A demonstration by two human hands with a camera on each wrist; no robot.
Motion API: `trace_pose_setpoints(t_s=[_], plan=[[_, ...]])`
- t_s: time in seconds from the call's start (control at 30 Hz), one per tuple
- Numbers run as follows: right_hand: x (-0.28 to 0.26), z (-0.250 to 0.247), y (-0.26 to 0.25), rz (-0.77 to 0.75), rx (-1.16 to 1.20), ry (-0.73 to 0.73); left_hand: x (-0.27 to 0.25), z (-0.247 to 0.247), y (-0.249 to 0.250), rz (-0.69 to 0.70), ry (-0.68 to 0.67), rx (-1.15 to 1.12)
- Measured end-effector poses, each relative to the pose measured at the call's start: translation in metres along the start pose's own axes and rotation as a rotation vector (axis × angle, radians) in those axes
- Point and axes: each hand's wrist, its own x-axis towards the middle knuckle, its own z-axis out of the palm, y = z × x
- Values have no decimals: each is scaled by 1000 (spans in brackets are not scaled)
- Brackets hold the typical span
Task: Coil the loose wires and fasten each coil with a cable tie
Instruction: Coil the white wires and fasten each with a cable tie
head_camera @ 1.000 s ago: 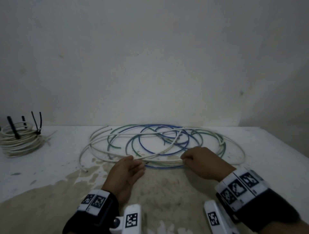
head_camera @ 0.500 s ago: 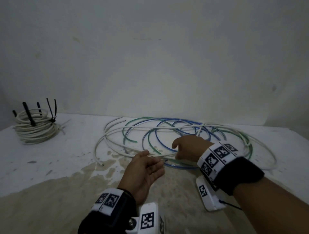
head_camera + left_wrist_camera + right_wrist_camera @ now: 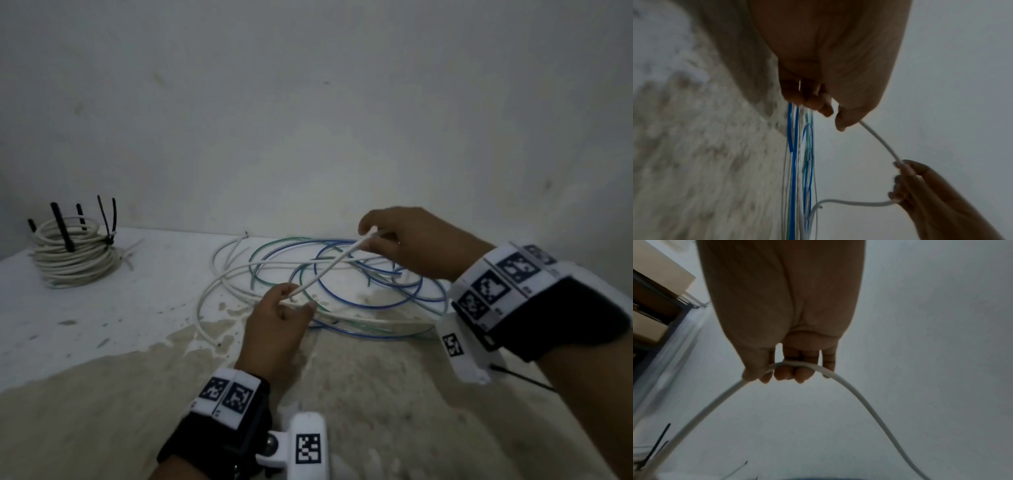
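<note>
Loose white, blue and green wires (image 3: 346, 301) lie in wide overlapping loops on the table. One white wire (image 3: 329, 269) is lifted off the pile and stretched between both hands. My left hand (image 3: 286, 301) pinches its lower end between thumb and fingers just above the table. My right hand (image 3: 387, 236) is raised higher at the back and grips the same white wire (image 3: 797, 364), which bends over its curled fingers. In the left wrist view the white wire (image 3: 879, 141) runs from my thumb across to the right hand (image 3: 906, 178).
A finished coil of white wire (image 3: 73, 255) with black cable ties (image 3: 61, 226) sticking up stands at the far left of the table (image 3: 102, 308). A bare wall (image 3: 308, 120) rises right behind the table. The near tabletop is stained brown.
Both hands have taken hold of a white wire. The right hand has risen up and back with it, lifting that strand off the pile; the left hand has closed on its lower end.
</note>
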Motion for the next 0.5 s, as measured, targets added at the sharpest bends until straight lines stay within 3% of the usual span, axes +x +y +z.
trace_pose_setpoints(t_s=[0.07, 0.17, 0.3, 0.5], plan=[[-1, -21, -3, -37, -46, 43, 6, -16, 2, 91, 105, 187], [-3, -49, 0, -72, -142, 129, 4, -33, 14, 158, 211, 272], [-9, -53, 18, 29, -395, 134, -1, -44, 37, 366, 428, 310], [-35, -32, 59, 261, -474, 216, -21, -56, 67, 613, 414, 320]])
